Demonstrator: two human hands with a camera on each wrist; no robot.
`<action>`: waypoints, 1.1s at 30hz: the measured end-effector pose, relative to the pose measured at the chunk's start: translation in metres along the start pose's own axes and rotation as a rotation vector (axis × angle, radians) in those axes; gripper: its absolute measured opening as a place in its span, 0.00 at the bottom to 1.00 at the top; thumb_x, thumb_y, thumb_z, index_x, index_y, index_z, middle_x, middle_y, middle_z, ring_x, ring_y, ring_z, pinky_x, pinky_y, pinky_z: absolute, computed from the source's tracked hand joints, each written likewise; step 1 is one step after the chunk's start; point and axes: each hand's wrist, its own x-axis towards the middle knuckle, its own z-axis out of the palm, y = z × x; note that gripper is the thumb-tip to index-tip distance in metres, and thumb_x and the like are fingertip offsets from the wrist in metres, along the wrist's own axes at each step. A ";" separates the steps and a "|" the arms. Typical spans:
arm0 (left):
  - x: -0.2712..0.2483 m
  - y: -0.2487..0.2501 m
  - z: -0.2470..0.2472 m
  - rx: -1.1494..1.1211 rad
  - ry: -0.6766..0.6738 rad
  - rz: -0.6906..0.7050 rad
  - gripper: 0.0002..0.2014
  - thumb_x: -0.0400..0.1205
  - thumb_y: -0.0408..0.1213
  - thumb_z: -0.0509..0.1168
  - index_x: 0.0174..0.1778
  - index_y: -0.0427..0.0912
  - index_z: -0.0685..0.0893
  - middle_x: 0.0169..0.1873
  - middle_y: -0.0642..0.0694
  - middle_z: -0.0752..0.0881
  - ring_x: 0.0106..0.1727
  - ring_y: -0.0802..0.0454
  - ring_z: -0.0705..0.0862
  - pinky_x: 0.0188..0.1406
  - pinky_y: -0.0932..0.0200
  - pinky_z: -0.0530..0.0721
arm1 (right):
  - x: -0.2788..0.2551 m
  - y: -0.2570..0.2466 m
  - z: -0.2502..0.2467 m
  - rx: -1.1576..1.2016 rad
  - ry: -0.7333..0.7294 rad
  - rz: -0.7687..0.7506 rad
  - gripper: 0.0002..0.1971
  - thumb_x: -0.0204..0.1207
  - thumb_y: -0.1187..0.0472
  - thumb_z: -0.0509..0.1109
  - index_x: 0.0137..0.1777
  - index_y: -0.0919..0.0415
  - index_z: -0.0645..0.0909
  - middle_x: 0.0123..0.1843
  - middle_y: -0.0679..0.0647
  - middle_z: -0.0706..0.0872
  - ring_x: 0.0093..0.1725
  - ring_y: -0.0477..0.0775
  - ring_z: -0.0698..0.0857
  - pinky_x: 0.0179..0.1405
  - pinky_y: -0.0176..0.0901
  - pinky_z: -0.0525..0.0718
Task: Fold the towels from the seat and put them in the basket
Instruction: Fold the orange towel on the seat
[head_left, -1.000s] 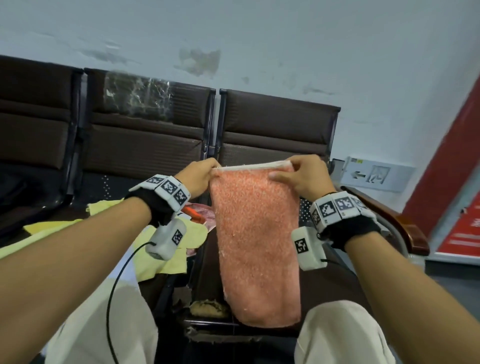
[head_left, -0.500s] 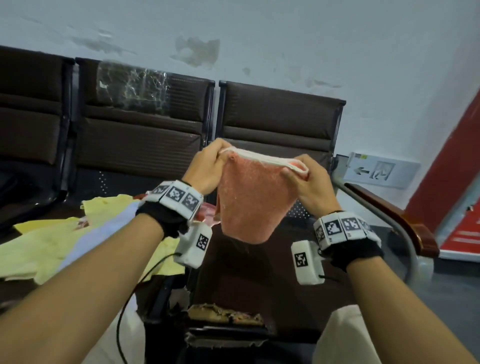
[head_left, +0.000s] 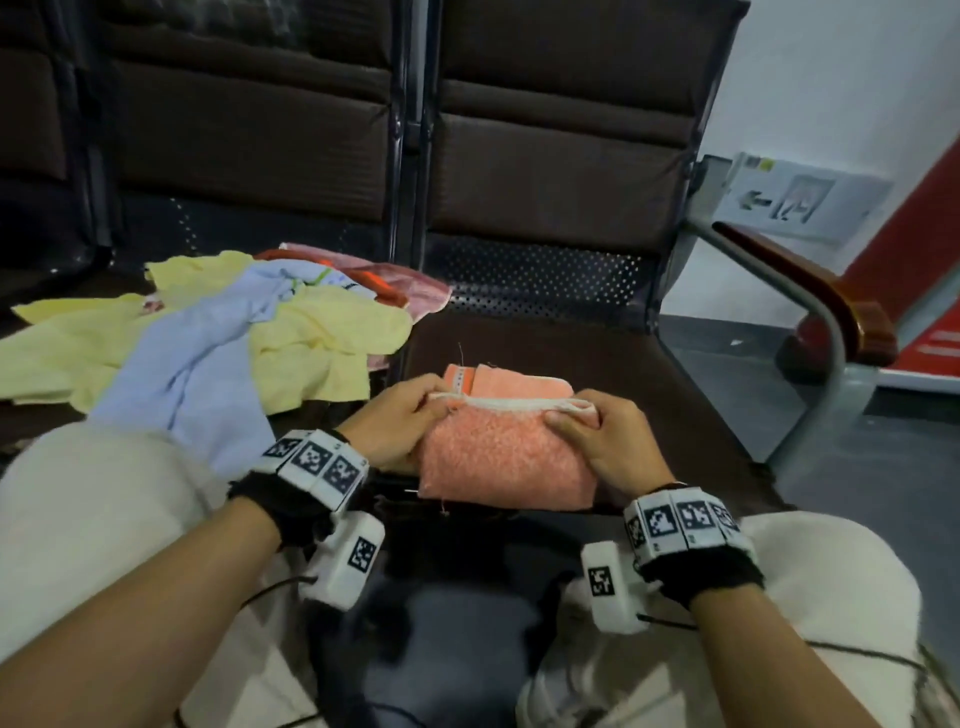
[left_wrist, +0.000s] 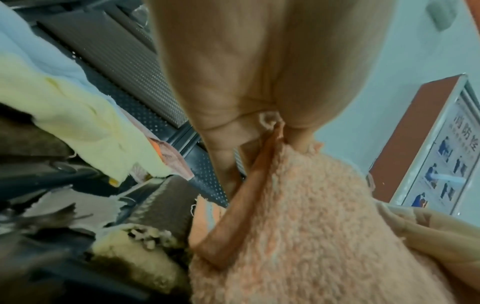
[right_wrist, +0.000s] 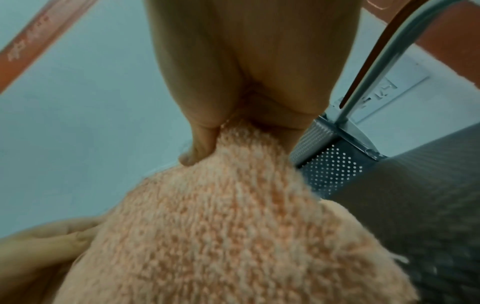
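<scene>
An orange fluffy towel (head_left: 506, 457) lies folded on the dark brown seat (head_left: 623, 374) in front of me. My left hand (head_left: 400, 415) pinches the towel's white hem at its left corner. My right hand (head_left: 602, 431) pinches the same hem at the right corner. The left wrist view shows the orange towel (left_wrist: 311, 236) hanging from the left hand's fingers (left_wrist: 221, 131). In the right wrist view the orange towel (right_wrist: 233, 236) is caught under the thumb of my right hand (right_wrist: 241, 123). No basket is in view.
A loose pile of yellow towels (head_left: 311, 338), a pale blue towel (head_left: 197, 364) and pink cloth (head_left: 415, 291) covers the seat to the left. A metal and wood armrest (head_left: 831, 306) bounds the seat on the right. My knees sit at the bottom.
Both hands have come down from chest height with the towel. It hung long, then doubled up, and now lies folded on the seat; my view has tilted down.
</scene>
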 end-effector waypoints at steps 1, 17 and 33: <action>0.005 0.000 0.001 -0.034 0.014 -0.016 0.09 0.85 0.43 0.58 0.54 0.44 0.79 0.50 0.44 0.85 0.51 0.48 0.83 0.53 0.48 0.80 | 0.006 0.003 0.001 -0.003 0.014 0.015 0.08 0.69 0.48 0.77 0.32 0.41 0.82 0.31 0.37 0.86 0.34 0.29 0.81 0.32 0.26 0.73; 0.154 -0.053 0.017 0.029 0.072 -0.137 0.27 0.78 0.35 0.69 0.73 0.49 0.70 0.63 0.43 0.81 0.62 0.44 0.81 0.63 0.51 0.79 | 0.135 0.059 0.015 -0.263 -0.154 0.369 0.19 0.74 0.53 0.73 0.62 0.56 0.77 0.59 0.54 0.84 0.52 0.50 0.80 0.48 0.40 0.75; 0.078 -0.037 0.038 0.325 -0.229 0.148 0.22 0.79 0.55 0.64 0.65 0.47 0.81 0.58 0.52 0.79 0.61 0.56 0.77 0.68 0.53 0.74 | 0.059 0.019 0.021 -0.767 -0.616 -0.049 0.28 0.67 0.51 0.77 0.67 0.48 0.74 0.64 0.48 0.78 0.64 0.52 0.77 0.61 0.49 0.78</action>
